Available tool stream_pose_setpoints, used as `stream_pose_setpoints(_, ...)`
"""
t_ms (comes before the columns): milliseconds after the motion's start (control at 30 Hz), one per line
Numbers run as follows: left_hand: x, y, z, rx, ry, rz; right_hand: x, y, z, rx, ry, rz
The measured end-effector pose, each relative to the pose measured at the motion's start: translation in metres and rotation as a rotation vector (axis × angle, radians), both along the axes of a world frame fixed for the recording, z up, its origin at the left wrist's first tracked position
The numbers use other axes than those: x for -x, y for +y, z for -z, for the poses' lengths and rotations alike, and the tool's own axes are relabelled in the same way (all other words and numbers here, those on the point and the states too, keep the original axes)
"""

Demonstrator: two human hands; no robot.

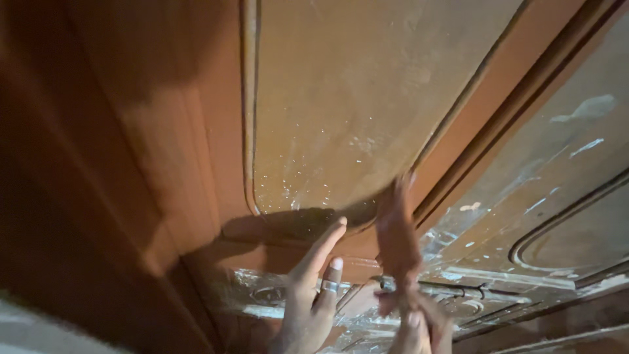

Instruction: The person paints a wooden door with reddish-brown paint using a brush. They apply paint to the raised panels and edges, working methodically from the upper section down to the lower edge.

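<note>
**Two hands at a carved wooden door panel, one holding a reddish cloth**

No container shows in this view; the frame is filled by a large wooden door (pixel 196 131) stained reddish brown, seen close and at a steep angle. Its recessed panel (pixel 354 92) is paler and matte, edged by a curved groove and flecked with small white specks near its lower corner. Below it runs a carved band (pixel 275 295) with scrolled relief that looks glossy or wet, streaked with pale smears.

The left hand (pixel 311 295) reaches up from the bottom edge, fingers (pixel 324 246) spread and extended, the tips touching the wood just under the panel's lower corner. A silver ring (pixel 329 286) sits on one finger. This hand holds nothing.

The right hand (pixel 416 328) is low in the frame, partly cut off, its fingers closed around the lower end of a reddish-brown cloth (pixel 396 236). The cloth rises in a blurred strip from the hand to the panel's lower right edge, where its top end meets the wood. It matches the door's stain in colour and looks limp and crumpled.

To the right, a second panel (pixel 563 164) shows shiny pale streaks.
</note>
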State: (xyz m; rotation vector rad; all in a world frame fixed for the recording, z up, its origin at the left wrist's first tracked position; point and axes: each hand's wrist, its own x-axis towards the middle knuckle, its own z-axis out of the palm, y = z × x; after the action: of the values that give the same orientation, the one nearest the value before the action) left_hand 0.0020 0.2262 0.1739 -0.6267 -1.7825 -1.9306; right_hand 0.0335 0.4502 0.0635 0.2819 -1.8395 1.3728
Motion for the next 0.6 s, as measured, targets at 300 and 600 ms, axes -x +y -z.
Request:
stream_pose_setpoints(300,-0.002,0.005,-0.017,-0.039,0.053,0.044,-0.01,0.064,-0.04,-0.02,0.03,-0.321)
stream_pose_setpoints(600,-0.006,0.004,-0.052,0.054,0.071,0.081,-0.012,0.031,-0.056,-0.242,0.019,-0.273)
